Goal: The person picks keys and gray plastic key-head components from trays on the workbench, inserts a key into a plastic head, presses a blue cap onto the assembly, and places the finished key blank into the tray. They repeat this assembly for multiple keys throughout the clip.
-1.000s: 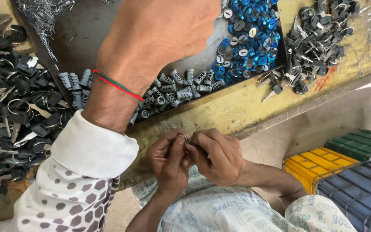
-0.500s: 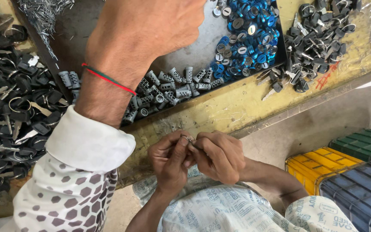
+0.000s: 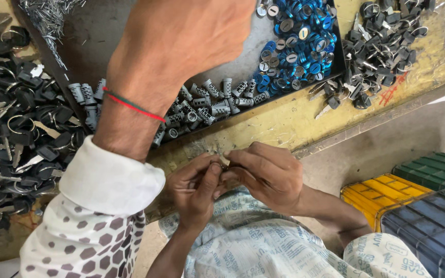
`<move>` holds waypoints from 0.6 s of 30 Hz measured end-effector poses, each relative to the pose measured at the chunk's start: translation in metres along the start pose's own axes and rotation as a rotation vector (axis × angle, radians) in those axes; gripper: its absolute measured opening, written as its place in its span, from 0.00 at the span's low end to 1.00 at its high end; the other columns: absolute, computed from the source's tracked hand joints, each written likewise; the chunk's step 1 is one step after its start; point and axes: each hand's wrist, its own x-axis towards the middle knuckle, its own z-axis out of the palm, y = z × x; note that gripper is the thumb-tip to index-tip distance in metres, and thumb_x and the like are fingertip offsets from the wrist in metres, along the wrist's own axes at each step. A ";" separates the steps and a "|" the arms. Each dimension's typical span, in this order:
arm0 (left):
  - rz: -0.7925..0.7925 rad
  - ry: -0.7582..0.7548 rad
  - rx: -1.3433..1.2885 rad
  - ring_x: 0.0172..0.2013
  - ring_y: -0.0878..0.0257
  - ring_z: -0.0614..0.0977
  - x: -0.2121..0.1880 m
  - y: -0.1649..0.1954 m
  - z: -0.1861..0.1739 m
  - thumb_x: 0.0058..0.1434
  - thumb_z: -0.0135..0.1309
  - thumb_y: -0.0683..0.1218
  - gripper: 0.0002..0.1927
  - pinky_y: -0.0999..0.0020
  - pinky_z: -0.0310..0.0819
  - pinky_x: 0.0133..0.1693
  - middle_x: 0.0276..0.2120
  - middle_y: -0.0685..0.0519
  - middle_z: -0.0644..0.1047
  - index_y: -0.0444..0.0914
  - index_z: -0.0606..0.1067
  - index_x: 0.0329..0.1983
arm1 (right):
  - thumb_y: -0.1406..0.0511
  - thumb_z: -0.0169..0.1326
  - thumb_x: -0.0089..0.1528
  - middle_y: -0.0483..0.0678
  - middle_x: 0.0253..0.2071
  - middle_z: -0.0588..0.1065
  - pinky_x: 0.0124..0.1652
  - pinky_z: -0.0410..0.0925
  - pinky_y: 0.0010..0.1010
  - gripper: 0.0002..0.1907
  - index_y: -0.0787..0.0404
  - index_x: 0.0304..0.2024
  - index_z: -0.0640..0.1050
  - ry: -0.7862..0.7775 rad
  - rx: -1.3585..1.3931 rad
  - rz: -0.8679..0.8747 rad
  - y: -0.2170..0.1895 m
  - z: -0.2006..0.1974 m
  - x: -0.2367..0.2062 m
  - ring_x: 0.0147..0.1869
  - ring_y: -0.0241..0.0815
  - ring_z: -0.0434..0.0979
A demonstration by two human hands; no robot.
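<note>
My left hand (image 3: pixel 194 188) and my right hand (image 3: pixel 269 175) meet in front of my chest, just below the yellow bench edge (image 3: pixel 284 128). Their fingertips pinch a small metal part (image 3: pixel 223 160) between them, and most of it is hidden by the fingers. A co-worker's arm in a white cuff and hexagon-patterned sleeve (image 3: pixel 104 206) reaches in from the lower left. That person's hand (image 3: pixel 181 41) hovers over the dark tray (image 3: pixel 93 36). A red and green thread (image 3: pixel 132 105) circles the wrist.
The tray holds a row of grey lock cylinders (image 3: pixel 217 100) and a heap of blue caps (image 3: pixel 297 41). Black keys on rings (image 3: pixel 16 128) pile up at left, more black keys (image 3: pixel 382 46) at right. Yellow (image 3: pixel 382 193), green (image 3: pixel 433 170) and dark blue crates (image 3: pixel 428 226) stand lower right.
The co-worker's hand has drifted a little left over the tray. My two hands stay together on the small part, with only slight finger movement.
</note>
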 end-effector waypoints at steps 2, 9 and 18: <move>0.008 -0.042 0.135 0.25 0.73 0.72 0.003 0.007 -0.002 0.69 0.55 0.37 0.07 0.78 0.63 0.24 0.31 0.52 0.77 0.27 0.79 0.47 | 0.74 0.69 0.55 0.51 0.31 0.76 0.28 0.71 0.31 0.17 0.70 0.45 0.80 -0.028 0.037 -0.070 0.001 -0.001 0.004 0.31 0.41 0.79; -0.178 -0.035 -0.053 0.19 0.71 0.71 0.010 0.010 0.003 0.67 0.56 0.38 0.06 0.76 0.62 0.19 0.25 0.49 0.78 0.28 0.78 0.43 | 0.78 0.66 0.54 0.53 0.31 0.77 0.26 0.71 0.29 0.13 0.73 0.39 0.78 0.146 0.012 -0.304 0.005 0.012 0.006 0.28 0.41 0.79; -0.213 -0.114 -0.184 0.22 0.72 0.68 0.005 0.007 0.010 0.72 0.54 0.38 0.07 0.74 0.61 0.24 0.27 0.52 0.77 0.27 0.79 0.45 | 0.83 0.60 0.54 0.56 0.27 0.74 0.23 0.71 0.33 0.08 0.79 0.32 0.73 0.350 -0.191 -0.455 0.014 0.029 -0.009 0.25 0.44 0.76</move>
